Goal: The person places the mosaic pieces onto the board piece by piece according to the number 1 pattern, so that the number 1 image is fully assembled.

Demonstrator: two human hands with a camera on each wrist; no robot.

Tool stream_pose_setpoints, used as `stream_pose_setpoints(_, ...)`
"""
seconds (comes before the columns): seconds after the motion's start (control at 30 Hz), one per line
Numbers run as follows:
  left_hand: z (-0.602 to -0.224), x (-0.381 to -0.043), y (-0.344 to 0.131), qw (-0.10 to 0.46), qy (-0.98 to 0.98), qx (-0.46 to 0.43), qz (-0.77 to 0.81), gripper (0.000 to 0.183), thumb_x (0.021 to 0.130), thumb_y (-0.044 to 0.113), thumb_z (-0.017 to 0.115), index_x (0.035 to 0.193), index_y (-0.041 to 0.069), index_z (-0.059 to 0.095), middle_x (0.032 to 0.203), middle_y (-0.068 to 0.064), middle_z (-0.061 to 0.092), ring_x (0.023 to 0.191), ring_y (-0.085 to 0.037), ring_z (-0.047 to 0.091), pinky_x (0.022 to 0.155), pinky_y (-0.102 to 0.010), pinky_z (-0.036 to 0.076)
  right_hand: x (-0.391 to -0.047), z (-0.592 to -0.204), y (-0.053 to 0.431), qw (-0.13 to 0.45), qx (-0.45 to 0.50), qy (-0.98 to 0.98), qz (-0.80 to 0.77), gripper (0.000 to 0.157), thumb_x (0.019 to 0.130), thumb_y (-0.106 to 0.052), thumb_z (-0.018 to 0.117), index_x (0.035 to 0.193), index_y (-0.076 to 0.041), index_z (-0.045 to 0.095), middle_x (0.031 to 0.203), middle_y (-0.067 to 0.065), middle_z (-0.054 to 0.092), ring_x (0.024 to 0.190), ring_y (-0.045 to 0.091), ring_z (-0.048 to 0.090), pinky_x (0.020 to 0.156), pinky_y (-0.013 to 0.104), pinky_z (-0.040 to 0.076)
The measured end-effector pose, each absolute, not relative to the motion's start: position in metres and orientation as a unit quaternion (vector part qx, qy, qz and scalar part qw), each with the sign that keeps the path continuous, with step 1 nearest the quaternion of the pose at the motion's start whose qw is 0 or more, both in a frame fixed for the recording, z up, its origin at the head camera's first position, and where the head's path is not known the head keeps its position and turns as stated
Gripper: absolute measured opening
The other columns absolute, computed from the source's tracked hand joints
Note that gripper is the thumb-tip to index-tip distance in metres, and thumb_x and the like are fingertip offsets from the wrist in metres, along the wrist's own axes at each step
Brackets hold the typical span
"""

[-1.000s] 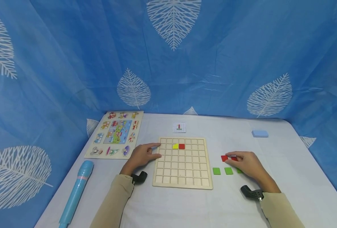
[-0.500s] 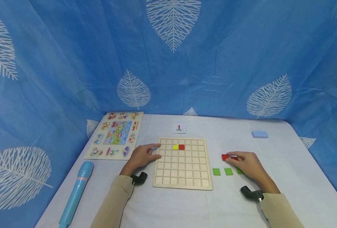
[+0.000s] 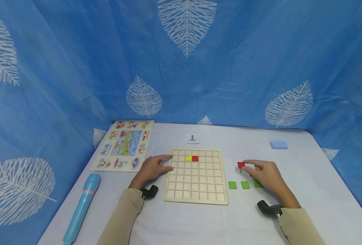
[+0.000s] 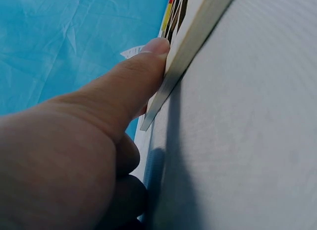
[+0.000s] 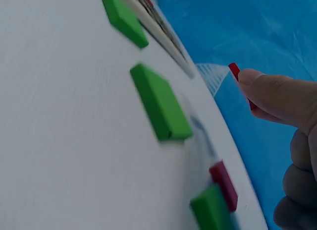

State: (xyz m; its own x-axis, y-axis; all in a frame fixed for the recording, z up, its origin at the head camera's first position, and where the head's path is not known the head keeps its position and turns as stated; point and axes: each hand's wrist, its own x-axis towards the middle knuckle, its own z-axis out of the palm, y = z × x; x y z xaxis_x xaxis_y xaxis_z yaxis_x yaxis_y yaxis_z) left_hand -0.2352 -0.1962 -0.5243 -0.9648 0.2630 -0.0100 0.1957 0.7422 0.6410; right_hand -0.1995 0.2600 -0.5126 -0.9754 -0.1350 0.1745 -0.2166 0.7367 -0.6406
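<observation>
My right hand (image 3: 265, 173) pinches a red square tile (image 3: 240, 165) between thumb and forefinger. In the right wrist view that tile (image 5: 235, 71) is held up off the table, edge-on. Under the hand lies another red tile (image 5: 225, 185), mostly covered in the head view. Several green tiles (image 3: 232, 185) lie in a row just in front. My left hand (image 3: 151, 167) touches the left edge of a wooden grid board (image 3: 199, 178) with forefinger and thumb, both stretched out. Side by side in the board's second row sit a yellow piece (image 3: 188, 158) and a red tile (image 3: 195, 158).
Behind the board lies a small pattern card (image 3: 192, 138). A picture puzzle board (image 3: 126, 146) and a light blue microphone-shaped toy (image 3: 83, 207) are at the left. At the back right is a blue block (image 3: 279, 145). Blue curtain (image 3: 229, 68) surrounds the white table.
My right hand has raised the red tile off the table, away from the other red one. The left hand has stayed at the board's edge.
</observation>
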Motion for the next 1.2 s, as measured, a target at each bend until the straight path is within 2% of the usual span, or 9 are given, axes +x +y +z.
stream_pose_setpoints(0.2, -0.523, -0.236, -0.197, 0.045, 0.935, 0.117, 0.333, 0.057, 0.087, 0.045, 0.081, 0.139, 0.027, 0.066, 0.059, 0.005, 0.044, 0.052, -0.011, 0.033, 0.052, -0.028, 0.029, -0.205, -0.501, 0.244, 0.09, 0.137, -0.925, 0.343, 0.035, 0.088, -0.029, 0.083, 0.118, -0.013, 0.078, 0.052, -0.006, 0.032, 0.046, 0.011, 0.027, 0.044, 0.028, 0.025)
stream_pose_setpoints(0.5, -0.525, -0.232, -0.199, 0.049, 0.935, 0.1, 0.335, 0.058, 0.086, 0.045, 0.082, 0.139, 0.026, 0.067, 0.06, 0.004, 0.045, 0.053, -0.012, 0.036, 0.052, -0.029, 0.029, -0.211, -0.493, 0.217, 0.081, 0.149, -0.92, 0.353, 0.033, 0.087, -0.025, 0.084, 0.117, -0.012, 0.079, 0.053, -0.006, 0.032, 0.049, 0.013, 0.027, 0.047, 0.029, 0.023)
stream_pose_setpoints(1.0, -0.524, -0.23, -0.193, 0.037, 0.933, 0.126, 0.336, 0.056, 0.087, 0.045, 0.08, 0.138, 0.024, 0.067, 0.059, 0.006, 0.044, 0.053, -0.01, 0.035, 0.052, -0.028, 0.029, -0.218, -0.492, 0.172, 0.082, 0.199, -0.903, 0.371, 0.031, 0.086, -0.026, 0.085, 0.113, -0.013, 0.08, 0.052, -0.009, 0.029, 0.049, 0.008, 0.023, 0.049, 0.028, 0.023)
stream_pose_setpoints(1.2, -0.522, -0.232, -0.193, 0.039, 0.935, 0.122, 0.332, 0.056, 0.087, 0.044, 0.081, 0.138, 0.026, 0.067, 0.058, 0.006, 0.042, 0.052, -0.011, 0.034, 0.052, -0.028, 0.028, -0.222, -0.498, 0.156, 0.065, 0.201, -0.905, 0.369, 0.032, 0.088, -0.033, 0.083, 0.114, -0.014, 0.08, 0.053, -0.01, 0.031, 0.05, 0.007, 0.025, 0.051, 0.027, 0.025)
